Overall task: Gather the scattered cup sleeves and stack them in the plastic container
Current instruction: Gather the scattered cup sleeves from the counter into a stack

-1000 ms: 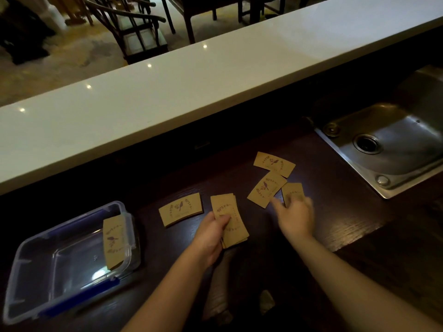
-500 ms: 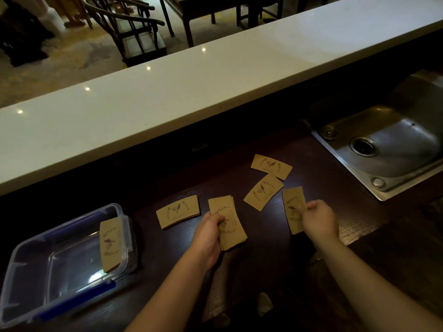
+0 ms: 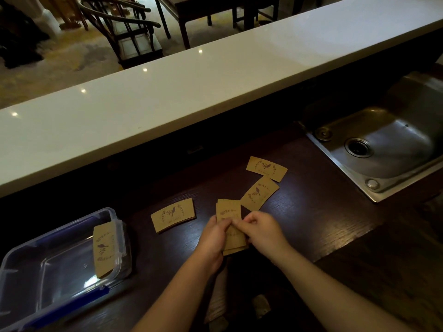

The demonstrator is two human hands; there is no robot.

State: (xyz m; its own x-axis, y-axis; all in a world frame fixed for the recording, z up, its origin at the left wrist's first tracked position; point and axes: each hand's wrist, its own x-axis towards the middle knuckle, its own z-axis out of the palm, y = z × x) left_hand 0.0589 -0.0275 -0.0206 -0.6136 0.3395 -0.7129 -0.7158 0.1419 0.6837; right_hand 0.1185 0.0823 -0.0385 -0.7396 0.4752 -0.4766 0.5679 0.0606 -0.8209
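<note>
both hands, left hand (image 3: 214, 238) and right hand (image 3: 261, 230), pinch the sleeve stack (image 3: 229, 213); uneven squeezing could fan it toward the loose sleeve (image 3: 259, 193) at one o'clock.

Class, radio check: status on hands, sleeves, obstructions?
Left hand and right hand both gripping brown cardboard sleeve stack. Three loose on counter; one leaning in clear plastic container. Nothing blocking.

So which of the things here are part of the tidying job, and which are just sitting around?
Part of the job:
- stack of sleeves held by the left hand and right hand
- three loose sleeves
- plastic container, with one sleeve leaning on its wall

Just lying about:
- sink
- white counter
- chair
</note>
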